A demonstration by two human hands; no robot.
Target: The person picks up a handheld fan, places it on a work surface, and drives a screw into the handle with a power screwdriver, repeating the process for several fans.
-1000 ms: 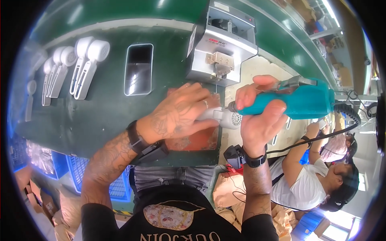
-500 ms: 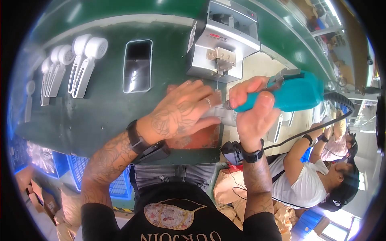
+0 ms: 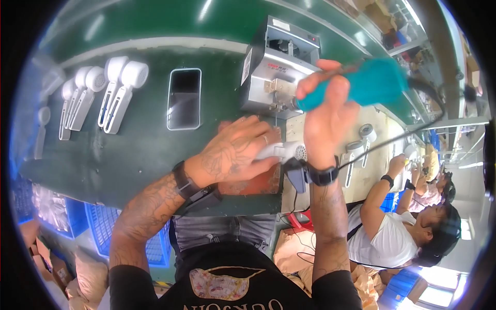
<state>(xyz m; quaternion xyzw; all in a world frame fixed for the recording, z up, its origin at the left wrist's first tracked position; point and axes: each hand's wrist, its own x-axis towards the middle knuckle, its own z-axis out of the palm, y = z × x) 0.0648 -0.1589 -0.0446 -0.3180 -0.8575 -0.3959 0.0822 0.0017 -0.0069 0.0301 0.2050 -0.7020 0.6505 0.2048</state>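
Observation:
My right hand (image 3: pixel 333 103) grips a teal electric screwdriver (image 3: pixel 374 85), blurred by motion, with a black cable at its rear. Its tip is at the front of a silver screw feeder (image 3: pixel 263 77). Below, my left hand (image 3: pixel 240 150) is closed on a white hand-held fan (image 3: pixel 295 151), whose round grilled head points right. Fingers hide most of its handle. A reddish-brown mat (image 3: pixel 253 182) lies beneath that hand.
Several similar white fans (image 3: pixel 120 98) stand at the left of the green table (image 3: pixel 139 160). A phone (image 3: pixel 184 98) lies mid-table. More fans (image 3: pixel 356 150) rest on a pale board (image 3: pixel 380 173) at right. A co-worker (image 3: pixel 390 235) sits beyond. Blue crates (image 3: pixel 101 219) stand below left.
My right hand has raised the screwdriver from beside the left hand to the feeder's front. The fan's grilled head now shows at the left hand.

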